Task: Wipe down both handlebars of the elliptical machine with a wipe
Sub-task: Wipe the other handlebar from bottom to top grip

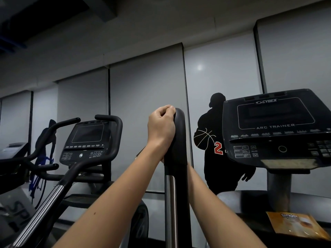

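The elliptical's handlebar (176,140) rises at the centre, a black grip on a silver tube (170,203). My left hand (161,126) is closed over the rounded top of the grip. My right forearm passes behind the bar at the base of the grip. My right hand (162,161) is hidden there, with only a sliver of fingers showing at the bar's left edge. No wipe is visible in either hand. The machine's console (275,127), marked ARC TRAINER, is to the right.
An orange wipe pack (295,228) lies on the machine's housing at the lower right. A second elliptical stands at the left, with its console (87,138) and black handlebars (111,119). A grey panelled wall with a basketball-player silhouette is behind.
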The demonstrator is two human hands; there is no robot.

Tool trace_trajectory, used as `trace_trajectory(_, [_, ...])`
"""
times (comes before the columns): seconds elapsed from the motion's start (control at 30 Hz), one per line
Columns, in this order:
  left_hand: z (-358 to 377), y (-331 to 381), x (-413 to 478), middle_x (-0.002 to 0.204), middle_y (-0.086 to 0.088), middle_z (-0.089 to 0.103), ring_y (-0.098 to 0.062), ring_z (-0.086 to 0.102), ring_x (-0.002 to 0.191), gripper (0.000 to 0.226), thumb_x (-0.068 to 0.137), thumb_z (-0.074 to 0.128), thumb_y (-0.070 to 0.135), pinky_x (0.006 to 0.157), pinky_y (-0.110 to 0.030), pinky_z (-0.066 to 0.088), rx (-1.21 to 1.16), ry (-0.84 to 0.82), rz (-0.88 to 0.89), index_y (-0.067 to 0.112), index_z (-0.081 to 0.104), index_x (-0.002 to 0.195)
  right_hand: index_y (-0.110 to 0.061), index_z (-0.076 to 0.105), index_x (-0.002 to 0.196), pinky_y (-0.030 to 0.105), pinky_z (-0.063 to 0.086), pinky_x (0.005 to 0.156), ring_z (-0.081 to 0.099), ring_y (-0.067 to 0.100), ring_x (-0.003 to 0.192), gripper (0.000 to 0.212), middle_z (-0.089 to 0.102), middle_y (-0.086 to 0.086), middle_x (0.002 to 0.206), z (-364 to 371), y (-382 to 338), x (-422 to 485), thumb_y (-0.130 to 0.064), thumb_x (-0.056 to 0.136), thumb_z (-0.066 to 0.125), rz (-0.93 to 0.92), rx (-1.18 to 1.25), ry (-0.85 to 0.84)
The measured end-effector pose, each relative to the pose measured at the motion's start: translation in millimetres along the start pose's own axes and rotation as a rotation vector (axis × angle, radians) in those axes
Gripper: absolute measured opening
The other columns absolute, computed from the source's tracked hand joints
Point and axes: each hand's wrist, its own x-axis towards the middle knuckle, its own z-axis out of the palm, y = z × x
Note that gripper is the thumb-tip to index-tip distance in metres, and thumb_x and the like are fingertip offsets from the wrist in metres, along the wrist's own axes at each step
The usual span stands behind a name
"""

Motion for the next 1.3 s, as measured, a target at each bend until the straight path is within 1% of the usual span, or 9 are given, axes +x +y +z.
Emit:
trace_trajectory(0.07, [-1,0,-1,0.076,0.011,0.058,-0.006,0.054,0.073,0.025,0.096,0.048,0.020,0.066,-0.017,0.044,-0.007,0.002,0.005,0.026,0.059,0.073,-0.001,0.055,0.085,0.019,0.040,0.051,0.057,0.028,0.072,0.020,0.044,0.010,0.068,-3,4,-10,-0.005,0.098,0.041,0.025,-0.018,-0.036])
trace_trajectory(0.2, [0,0,-2,0.079,0.013,0.060,-0.006,0.056,0.080,0.022,0.095,0.049,0.019,0.069,-0.015,0.045,-0.011,0.014,0.003,0.024,0.061,0.078,0.002,0.053,0.070,0.024,0.048,0.046,0.056,0.021,0.046,0.021,0.056,0.013,0.061,-13,-15,-4,0.000,0.091,0.050,-0.024,0.145,-0.001])
trace_trajectory(0.3, [1,2,-3,0.090,0.011,0.061,-0.010,0.057,0.094,0.018,0.095,0.050,0.019,0.080,-0.019,0.044,-0.014,0.024,-0.005,0.014,0.067,0.097,0.005,0.060,0.087,0.029,0.049,0.062,0.050,0.022,0.058,0.009,0.057,0.016,0.080,-10,-38,1,0.006,0.086,0.051,-0.104,0.274,0.047])
trace_trajectory(0.4, [0,2,-4,0.099,0.004,0.063,-0.014,0.058,0.101,0.021,0.096,0.049,0.020,0.088,-0.024,0.044,0.000,0.025,-0.012,0.011,0.066,0.105,0.004,0.060,0.073,0.019,0.048,0.051,0.047,0.014,0.052,0.020,0.055,0.010,0.070,-19,-59,-21,0.010,0.088,0.049,-0.255,0.308,-0.015])
trace_trajectory(0.6, [-1,2,-4,0.087,0.000,0.066,-0.019,0.062,0.090,0.019,0.095,0.049,0.021,0.085,-0.034,0.050,-0.002,0.007,-0.027,0.018,0.064,0.084,0.001,0.067,0.083,0.025,0.051,0.059,0.049,0.015,0.057,0.016,0.055,0.001,0.060,-22,-71,-57,-0.014,0.087,0.064,-0.697,0.024,-0.048])
trace_trajectory(0.8, [0,8,-8,0.081,0.005,0.062,-0.013,0.057,0.084,0.018,0.093,0.049,0.018,0.076,-0.024,0.044,0.035,0.023,-0.014,0.015,0.065,0.087,-0.009,0.066,0.088,0.014,0.042,0.053,0.048,0.000,0.049,0.007,0.056,-0.002,0.060,-32,-53,-90,-0.007,0.090,0.059,-0.936,-0.207,0.062])
trace_trajectory(0.93, [-4,13,-18,0.111,-0.001,0.065,-0.011,0.057,0.103,0.025,0.094,0.047,0.015,0.089,-0.020,0.042,0.023,0.129,0.022,0.009,0.066,0.109,-0.017,0.064,0.088,0.014,0.042,0.057,0.052,-0.002,0.056,0.015,0.058,0.004,0.076,-35,-28,-111,-0.004,0.090,0.058,-1.089,-0.359,0.138])
trace_trajectory(1.07, [-12,-1,-47,0.111,-0.010,0.065,-0.021,0.061,0.103,0.020,0.092,0.050,0.011,0.096,-0.038,0.048,-0.098,0.148,0.003,0.014,0.067,0.103,-0.004,0.068,0.092,0.022,0.048,0.064,0.053,0.001,0.064,0.012,0.057,0.001,0.079,-44,-4,-131,0.000,0.089,0.057,-1.099,-0.460,0.115])
trace_trajectory(1.3, [-34,-14,-127,0.116,-0.008,0.062,-0.016,0.061,0.106,0.031,0.087,0.050,0.000,0.097,-0.031,0.048,-0.232,0.054,0.016,0.026,0.064,0.099,-0.017,0.064,0.084,0.024,0.051,0.062,0.058,0.008,0.062,0.017,0.061,0.005,0.077,-62,6,-167,-0.003,0.091,0.056,-0.842,-0.469,-0.007])
